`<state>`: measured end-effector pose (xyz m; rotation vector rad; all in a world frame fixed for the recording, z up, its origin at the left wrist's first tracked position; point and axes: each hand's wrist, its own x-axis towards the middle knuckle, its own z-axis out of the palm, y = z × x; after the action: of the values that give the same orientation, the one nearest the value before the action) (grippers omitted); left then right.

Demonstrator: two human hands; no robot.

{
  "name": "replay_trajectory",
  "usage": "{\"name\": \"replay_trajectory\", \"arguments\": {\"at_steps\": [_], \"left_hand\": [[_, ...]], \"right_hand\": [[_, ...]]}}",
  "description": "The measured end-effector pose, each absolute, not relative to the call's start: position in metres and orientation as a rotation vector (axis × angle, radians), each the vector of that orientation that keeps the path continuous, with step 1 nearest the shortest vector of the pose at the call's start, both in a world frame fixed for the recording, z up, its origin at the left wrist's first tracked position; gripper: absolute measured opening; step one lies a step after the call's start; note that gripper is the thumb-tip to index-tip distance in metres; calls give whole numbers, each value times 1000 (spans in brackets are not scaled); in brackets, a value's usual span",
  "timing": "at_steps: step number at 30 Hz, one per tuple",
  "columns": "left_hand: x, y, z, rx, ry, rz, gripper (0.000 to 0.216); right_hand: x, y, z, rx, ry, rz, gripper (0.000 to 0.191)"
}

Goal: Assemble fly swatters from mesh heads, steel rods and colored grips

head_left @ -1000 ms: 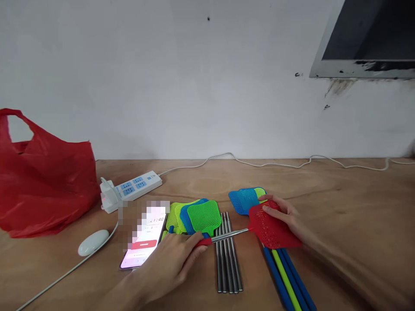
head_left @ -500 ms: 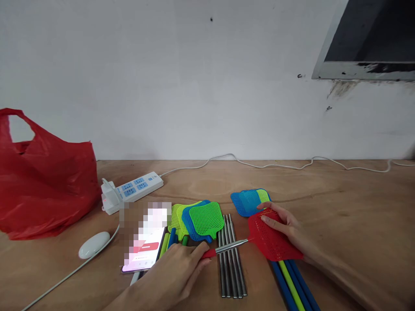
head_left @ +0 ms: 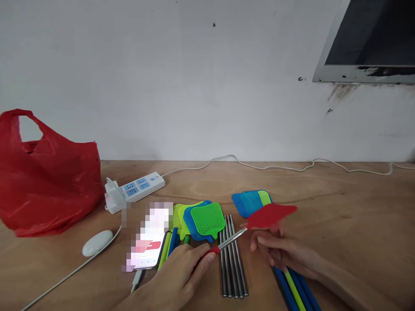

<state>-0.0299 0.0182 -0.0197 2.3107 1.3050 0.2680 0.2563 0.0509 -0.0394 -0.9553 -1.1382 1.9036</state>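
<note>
My left hand (head_left: 181, 272) is closed around the red handle of a fly swatter with a thin metal rod. Its red head (head_left: 271, 215) is tilted nearly edge-on to me. Just under that head is my right hand (head_left: 279, 250), its fingers loosely bent and apart, slightly blurred. Between the hands lie several metal rods (head_left: 234, 268) side by side. Green, blue and yellow-green swatter heads (head_left: 207, 220) overlap beyond my left hand, next to foam-like handles (head_left: 173, 242). More blue and yellow-green heads (head_left: 248, 203) lie behind the red one. Blue and green handles (head_left: 293, 287) lie below my right hand.
A lit phone (head_left: 151, 246), partly pixelated, lies left of the handles. Behind it is a white power strip (head_left: 142, 188) with a cable (head_left: 272, 166) running along the wall. At the left are a white mouse-shaped object (head_left: 97, 243) and a red plastic bag (head_left: 52, 181).
The red swatter head has turned from face-up to nearly edge-on. My right hand has let go of it and moved down beneath it. My left hand still grips the handle.
</note>
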Motion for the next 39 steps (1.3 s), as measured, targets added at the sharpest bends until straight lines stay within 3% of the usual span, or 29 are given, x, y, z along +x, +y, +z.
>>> {"name": "replay_trajectory", "arguments": {"at_steps": [4, 9, 16, 29, 39], "left_hand": [[-25, 14, -14, 2423, 1117, 202, 50], [-29, 14, -15, 2514, 926, 275, 40], [-33, 24, -24, 2561, 1092, 241, 31], [-36, 33, -31, 2630, 1189, 548, 28], [-36, 32, -25, 2694, 1111, 462, 21]], "right_hand": [[244, 42, -43, -938, -1138, 1876, 40], [247, 48, -49, -1016, -981, 1629, 41], [254, 61, -47, -1287, -1189, 1267, 53], [264, 79, -53, -1382, -1396, 997, 49], [261, 77, -59, -1417, -1545, 787, 39]]}}
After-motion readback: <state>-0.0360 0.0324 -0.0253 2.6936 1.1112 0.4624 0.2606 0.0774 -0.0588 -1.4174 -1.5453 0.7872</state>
